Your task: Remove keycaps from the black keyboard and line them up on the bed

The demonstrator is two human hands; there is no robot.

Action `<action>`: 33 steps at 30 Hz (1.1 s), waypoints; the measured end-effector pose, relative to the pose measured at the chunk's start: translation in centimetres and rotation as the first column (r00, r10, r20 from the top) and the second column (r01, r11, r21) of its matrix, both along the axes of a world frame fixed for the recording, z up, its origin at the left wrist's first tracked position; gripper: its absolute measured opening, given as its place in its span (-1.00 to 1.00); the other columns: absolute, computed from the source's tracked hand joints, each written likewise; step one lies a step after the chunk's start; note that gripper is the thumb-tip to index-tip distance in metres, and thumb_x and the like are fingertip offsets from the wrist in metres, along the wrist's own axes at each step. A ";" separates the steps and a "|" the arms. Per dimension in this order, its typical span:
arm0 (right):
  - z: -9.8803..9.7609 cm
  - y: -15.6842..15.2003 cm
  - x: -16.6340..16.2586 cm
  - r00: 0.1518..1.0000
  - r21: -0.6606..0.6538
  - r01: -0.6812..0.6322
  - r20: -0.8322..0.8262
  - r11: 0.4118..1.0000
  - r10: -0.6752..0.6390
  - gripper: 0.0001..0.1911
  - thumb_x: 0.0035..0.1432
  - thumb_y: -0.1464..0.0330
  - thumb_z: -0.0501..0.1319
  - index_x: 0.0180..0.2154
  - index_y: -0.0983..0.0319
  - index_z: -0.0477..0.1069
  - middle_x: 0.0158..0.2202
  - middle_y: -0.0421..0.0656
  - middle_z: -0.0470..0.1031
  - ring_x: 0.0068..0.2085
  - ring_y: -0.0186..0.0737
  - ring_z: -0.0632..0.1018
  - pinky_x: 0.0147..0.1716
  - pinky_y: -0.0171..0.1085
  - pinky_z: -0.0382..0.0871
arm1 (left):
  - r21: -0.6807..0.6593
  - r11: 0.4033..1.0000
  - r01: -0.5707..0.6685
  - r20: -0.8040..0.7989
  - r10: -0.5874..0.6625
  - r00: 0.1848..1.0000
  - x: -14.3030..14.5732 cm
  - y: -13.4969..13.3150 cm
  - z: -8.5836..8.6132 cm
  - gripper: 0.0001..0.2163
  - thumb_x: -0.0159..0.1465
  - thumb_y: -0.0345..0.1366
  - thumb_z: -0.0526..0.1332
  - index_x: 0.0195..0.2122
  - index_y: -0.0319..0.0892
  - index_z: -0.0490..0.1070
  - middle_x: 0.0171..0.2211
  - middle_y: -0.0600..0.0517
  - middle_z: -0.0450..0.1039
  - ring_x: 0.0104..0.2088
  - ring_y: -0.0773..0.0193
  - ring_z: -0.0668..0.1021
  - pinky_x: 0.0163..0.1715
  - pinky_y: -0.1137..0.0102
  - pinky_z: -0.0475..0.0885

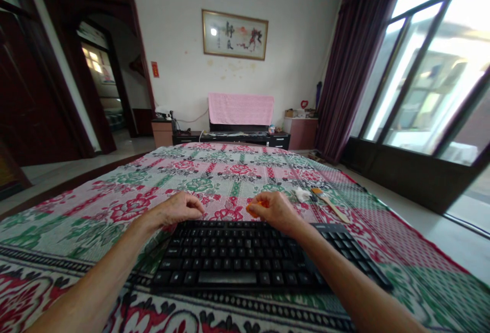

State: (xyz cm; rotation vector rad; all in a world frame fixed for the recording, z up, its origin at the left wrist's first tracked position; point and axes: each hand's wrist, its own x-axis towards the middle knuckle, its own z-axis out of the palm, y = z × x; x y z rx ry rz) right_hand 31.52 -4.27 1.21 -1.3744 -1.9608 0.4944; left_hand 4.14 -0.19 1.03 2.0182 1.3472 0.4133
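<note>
A black keyboard (248,259) lies on the flowered tablecloth (95,220) right in front of me. My left hand (179,209) rests at the keyboard's far left edge, fingers curled and pinched together; what they hold, if anything, is hidden. At the far edge near the middle, my right hand (273,211) is closed on a small orange thing (254,207), perhaps a cloth or sponge. Both forearms reach in from the bottom of the view.
A brush with a wooden handle (331,204) and a crumpled white wad (302,194) lie on the cloth right of my right hand. Beyond the table stand a low black cabinet (237,138) with a pink cover, a doorway at left, and large windows at right.
</note>
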 end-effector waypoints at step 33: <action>-0.8 -0.7 -3.7 0.998 0.065 0.050 -0.041 0.997 -0.047 -0.80 -0.04 0.30 0.14 -0.57 0.26 0.44 -0.64 -0.23 0.41 -0.58 -0.41 0.34 -0.57 -0.42 0.13 | 0.366 0.929 0.061 -0.094 -0.029 0.995 4.7 -1.3 -0.4 -0.77 0.04 -0.25 0.07 -0.58 -0.23 0.44 -0.60 0.08 0.41 -0.53 0.35 0.39 -0.52 0.50 0.19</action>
